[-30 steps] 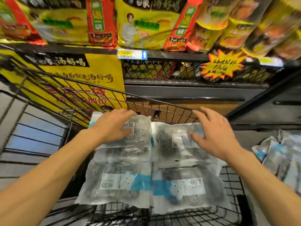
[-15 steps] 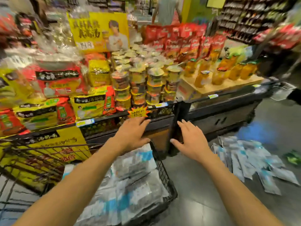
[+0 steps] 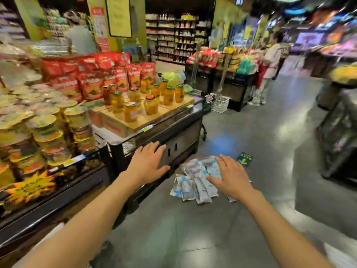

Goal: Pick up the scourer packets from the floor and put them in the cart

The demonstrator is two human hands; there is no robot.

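Several scourer packets (image 3: 193, 184), clear plastic with white and blue labels, lie in a loose heap on the grey floor beside the dark display stand. My right hand (image 3: 229, 176) is stretched out above the heap with fingers spread, holding nothing. My left hand (image 3: 148, 161) is also spread and empty, out in front of the stand's dark side panel. The cart is out of view.
A dark display stand (image 3: 179, 136) with jars of yellow fruit, cup noodles and red bags fills the left. A green floor sticker (image 3: 245, 159) lies past the packets. A person (image 3: 268, 68) stands at shelves far right. A white basket (image 3: 220, 103) sits on the floor.
My view has swung right from the cart full of packets to the aisle floor. Both hands left the packets in the cart and now reach toward the heap on the floor.
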